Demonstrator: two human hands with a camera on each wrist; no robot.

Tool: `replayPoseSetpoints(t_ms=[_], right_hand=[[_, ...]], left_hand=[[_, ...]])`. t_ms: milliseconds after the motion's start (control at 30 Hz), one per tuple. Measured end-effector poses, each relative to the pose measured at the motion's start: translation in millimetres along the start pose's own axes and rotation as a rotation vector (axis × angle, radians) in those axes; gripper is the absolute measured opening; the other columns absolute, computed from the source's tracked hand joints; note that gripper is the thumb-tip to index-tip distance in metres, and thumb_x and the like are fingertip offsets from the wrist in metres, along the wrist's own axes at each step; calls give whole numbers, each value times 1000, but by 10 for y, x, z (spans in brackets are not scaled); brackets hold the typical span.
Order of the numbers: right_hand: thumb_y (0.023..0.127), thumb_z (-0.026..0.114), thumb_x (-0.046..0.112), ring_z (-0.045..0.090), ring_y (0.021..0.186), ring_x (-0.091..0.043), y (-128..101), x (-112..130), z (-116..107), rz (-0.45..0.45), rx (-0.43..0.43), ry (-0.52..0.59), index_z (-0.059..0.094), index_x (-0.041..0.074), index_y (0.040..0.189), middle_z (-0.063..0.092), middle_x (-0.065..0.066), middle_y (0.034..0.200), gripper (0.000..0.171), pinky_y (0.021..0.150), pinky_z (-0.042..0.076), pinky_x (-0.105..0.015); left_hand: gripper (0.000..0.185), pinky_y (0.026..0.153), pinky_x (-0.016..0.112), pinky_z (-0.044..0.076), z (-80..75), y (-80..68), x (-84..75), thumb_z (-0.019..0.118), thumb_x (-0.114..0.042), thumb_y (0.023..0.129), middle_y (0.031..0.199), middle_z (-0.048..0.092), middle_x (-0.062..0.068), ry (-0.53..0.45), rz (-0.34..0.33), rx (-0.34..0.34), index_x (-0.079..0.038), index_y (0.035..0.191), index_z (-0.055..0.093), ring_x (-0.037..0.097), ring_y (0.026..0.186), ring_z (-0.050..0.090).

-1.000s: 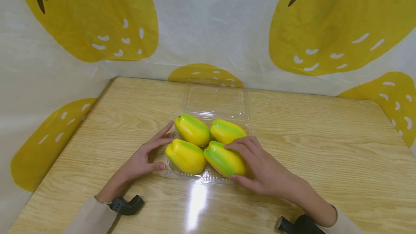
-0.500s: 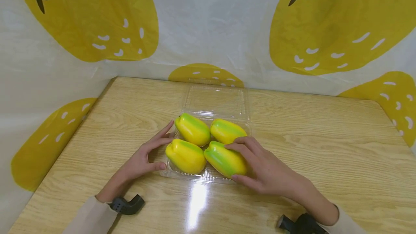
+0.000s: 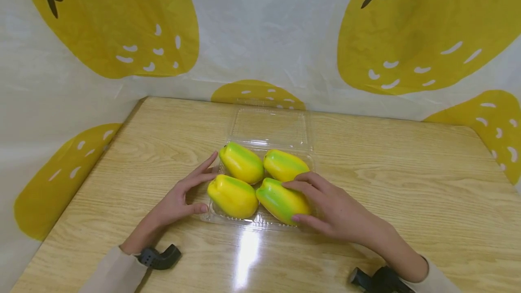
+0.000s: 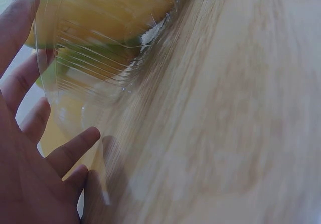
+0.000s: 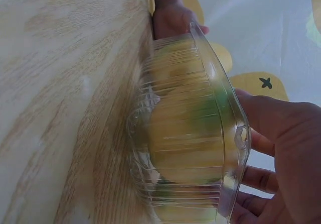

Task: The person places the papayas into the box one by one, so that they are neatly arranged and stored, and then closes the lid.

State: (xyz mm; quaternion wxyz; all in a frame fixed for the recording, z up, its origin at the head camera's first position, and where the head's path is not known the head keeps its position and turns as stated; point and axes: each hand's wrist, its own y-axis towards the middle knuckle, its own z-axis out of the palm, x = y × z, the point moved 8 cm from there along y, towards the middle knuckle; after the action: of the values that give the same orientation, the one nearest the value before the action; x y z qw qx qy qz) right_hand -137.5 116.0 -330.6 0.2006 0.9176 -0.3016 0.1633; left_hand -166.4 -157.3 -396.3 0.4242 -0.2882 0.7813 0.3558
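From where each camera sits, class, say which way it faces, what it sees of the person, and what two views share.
Head: above, facing forward and down at the table, the tray of four peppers, both hands and sleeves.
Left wrist: low at the tray's side; shows the left hand.
Right wrist: low at the tray's opposite side; shows the right hand.
Both wrist views share the tray and peppers.

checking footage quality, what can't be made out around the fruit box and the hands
- Right hand fingertips: head view, hidden behind the near-right fruit.
- Fruits' undersides: wrist views, blurred through the ribbed clear box.
- Left hand: left wrist view, cut off by the frame edge.
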Motion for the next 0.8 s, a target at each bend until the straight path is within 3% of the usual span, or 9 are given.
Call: replayPoseSetpoints(t_ms=[400,667,800], right_hand=[[87,69,40,48,110,-6,4,-15,-3,23,18,31,48,21,137,47,8,127,57,90,47,-30],[85,72,35,50,110,-9,-3,-4,-6,4,4,20,49,19,135,48,5,126,57,90,48,-33],[84,74,34,50,111,-10,-8,-9,-3,-1,3,17,51,16,133,49,4,126,56,91,48,-33]], left_hand=[[63,115,35,10,-7,-10,27,78,-17,79,159,12,7,10,-13,0,-12,137,52,39,139,24],[63,107,63,7,-18,0,31,78,-23,80,160,12,5,18,-30,-3,-14,137,53,32,143,19],[63,113,51,9,-15,-4,28,78,-22,80,160,12,6,21,-25,-2,-14,137,53,31,143,17]])
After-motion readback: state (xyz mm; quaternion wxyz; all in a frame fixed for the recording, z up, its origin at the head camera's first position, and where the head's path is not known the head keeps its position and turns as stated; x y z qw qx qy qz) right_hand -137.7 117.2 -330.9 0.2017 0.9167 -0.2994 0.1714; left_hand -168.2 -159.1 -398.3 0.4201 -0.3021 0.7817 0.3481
